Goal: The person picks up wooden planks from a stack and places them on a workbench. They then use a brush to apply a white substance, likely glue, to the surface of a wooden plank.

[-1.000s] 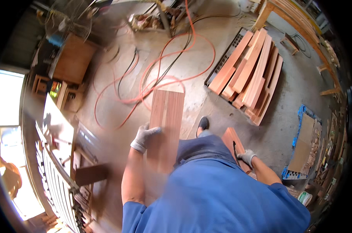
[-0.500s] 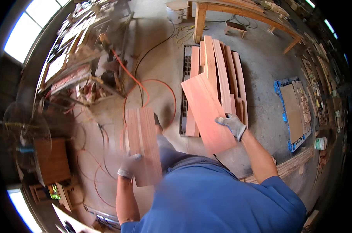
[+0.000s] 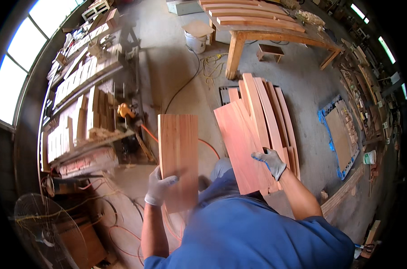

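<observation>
A: Start close in; what does each hand have?

B: The left hand [image 3: 159, 188], in a grey glove, has its grip clenched on the lower left edge of a reddish board [image 3: 179, 157]; the board stands nearly upright in front of the blue shirt [image 3: 248, 233], most of its length above the glove. The right hand [image 3: 271, 162] lies with spread fingers on the near end of a wider board [image 3: 239, 145]; whether that grip is closed under the edge I cannot tell; it looks more like a flat press than a clench.

A: How should this be handled well, to your eye?

B: I judge the wide board wants a steady palm and a square line to the stack of boards [image 3: 268, 116] that it leans across; the left board, held so low, could tip at its top, so a higher or firmer hold seems wise; the orange cable [image 3: 208, 145] on the floor [image 3: 176, 71] just behind it is a snag to keep clear of.

A: And farther off?

B: Beyond the stack stands a wooden tabletop [image 3: 257, 24] with more planks; a white bucket [image 3: 195, 40] sits left of its leg; shelves of timber [image 3: 84, 103] run along the left wall under the windows; a blue tray [image 3: 340, 136] lies well apart on the right.
</observation>
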A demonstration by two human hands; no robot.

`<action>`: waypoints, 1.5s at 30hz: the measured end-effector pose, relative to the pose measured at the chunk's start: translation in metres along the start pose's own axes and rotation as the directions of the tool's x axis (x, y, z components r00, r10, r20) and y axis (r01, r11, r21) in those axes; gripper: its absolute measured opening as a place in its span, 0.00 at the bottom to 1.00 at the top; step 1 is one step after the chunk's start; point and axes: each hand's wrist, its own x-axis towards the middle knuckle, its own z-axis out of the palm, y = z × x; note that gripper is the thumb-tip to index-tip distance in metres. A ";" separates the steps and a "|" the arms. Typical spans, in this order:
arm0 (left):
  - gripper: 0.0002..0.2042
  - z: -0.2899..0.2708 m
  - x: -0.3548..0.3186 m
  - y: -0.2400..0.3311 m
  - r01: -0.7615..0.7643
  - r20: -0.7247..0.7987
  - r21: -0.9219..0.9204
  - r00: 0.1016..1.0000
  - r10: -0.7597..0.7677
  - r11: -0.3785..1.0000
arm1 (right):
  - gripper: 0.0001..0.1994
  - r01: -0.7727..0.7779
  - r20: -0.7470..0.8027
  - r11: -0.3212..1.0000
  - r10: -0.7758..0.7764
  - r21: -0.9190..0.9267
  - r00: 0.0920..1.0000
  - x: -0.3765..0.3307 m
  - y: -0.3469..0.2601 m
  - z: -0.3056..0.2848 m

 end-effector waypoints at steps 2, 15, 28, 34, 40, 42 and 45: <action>0.30 -0.009 0.046 0.017 -0.046 -0.036 0.058 0.998 0.048 0.997 | 0.52 -0.014 -0.050 0.999 0.016 0.045 0.999 0.031 -0.025 0.016; 0.21 0.016 0.384 0.135 -0.104 -0.331 0.252 0.925 0.186 0.962 | 0.29 0.093 0.020 0.992 -0.091 -0.086 0.996 0.366 -0.233 0.047; 0.29 -0.015 0.645 0.288 -0.138 -0.373 0.195 0.905 0.203 0.971 | 0.35 0.212 0.175 0.976 -0.200 -0.055 0.964 0.608 -0.458 0.100; 0.29 -0.075 0.794 0.335 -0.116 -0.325 0.145 0.932 0.158 0.983 | 0.32 0.219 0.100 0.973 -0.211 -0.079 0.972 0.719 -0.559 0.167; 0.24 -0.116 0.936 0.429 -0.144 -0.231 0.201 0.954 0.190 0.969 | 0.37 0.231 0.011 0.969 -0.231 -0.089 0.973 0.823 -0.635 0.209; 0.24 -0.127 0.978 0.464 -0.164 -0.201 0.232 0.956 0.212 0.959 | 0.38 0.232 -0.061 0.944 -0.253 -0.236 0.966 0.852 -0.663 0.221; 0.25 -0.136 1.045 0.498 -0.155 -0.163 0.226 0.967 0.194 0.962 | 0.37 0.179 -0.117 0.957 -0.209 -0.227 0.971 0.907 -0.702 0.236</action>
